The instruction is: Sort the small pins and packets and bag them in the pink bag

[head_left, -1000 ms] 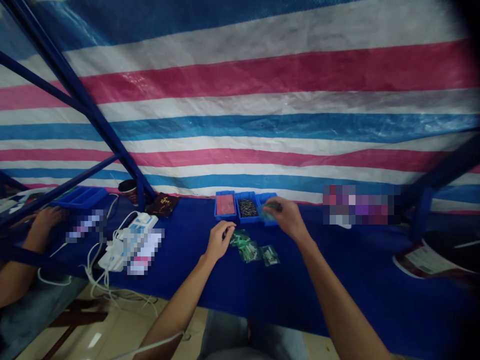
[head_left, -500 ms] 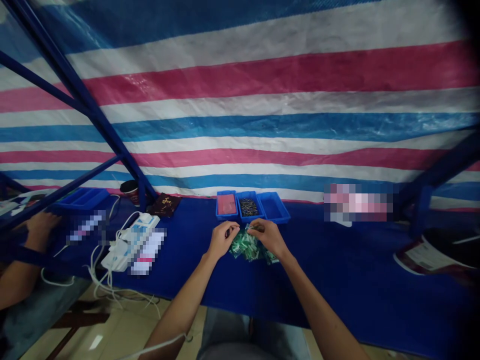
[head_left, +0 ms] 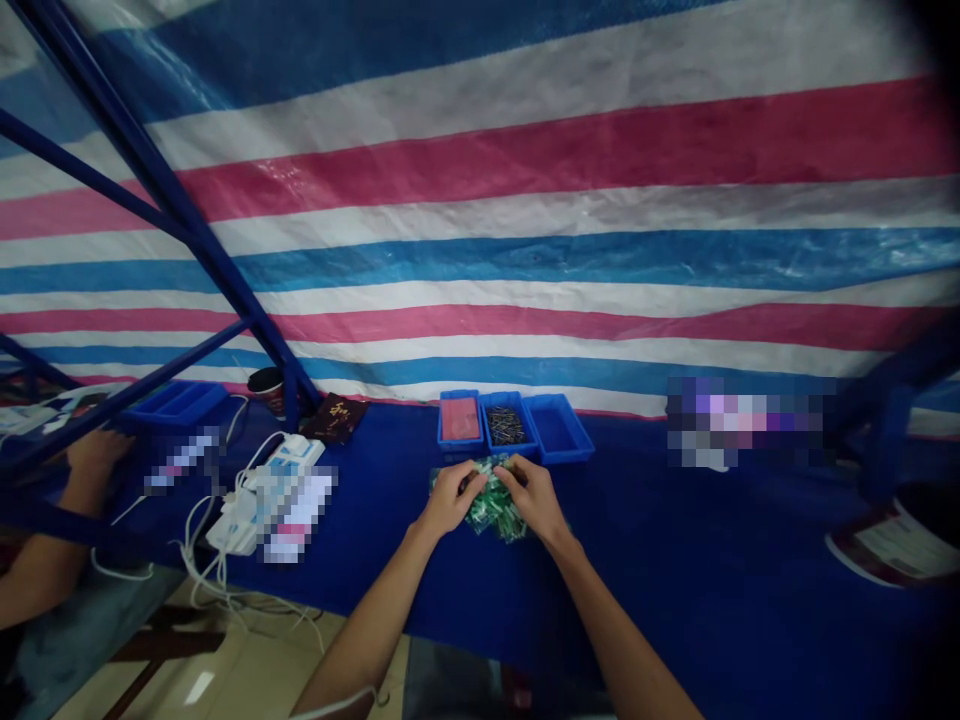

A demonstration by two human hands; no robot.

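Through the head camera I see the left hand (head_left: 450, 497) and the right hand (head_left: 534, 495) almost meeting, fingers bent inward, thumbs toward each other. Both sets of fingertips are at the far edge of the bags (head_left: 498, 515), a heap of small clear green packets on the table (head_left: 637, 580), between the hands. I cannot tell whether either hand pinches a bag; knuckles cover the contact. Pale bits show inside the bags, too small for me to name. The left hand covers part of a bag's edge.

Just beyond, three blue bins in a row. Left bin (head_left: 460, 446): a pink block (head_left: 460, 418), kind unclear to me. Middle bin (head_left: 511, 451): a mass of thin dark metal pieces (head_left: 506, 425), single ones hard to separate. Right bin (head_left: 559, 428): I see its blue floor.

Farther left, a white power strip (head_left: 262, 497) with cables, partly blurred. Behind the blue frame (head_left: 217, 270), a divided tray (head_left: 178, 402) and a co-worker's hand (head_left: 100, 450), its fingers hard to make out. At far right, a tub (head_left: 889, 540) runs into shadow, contents unreadable.
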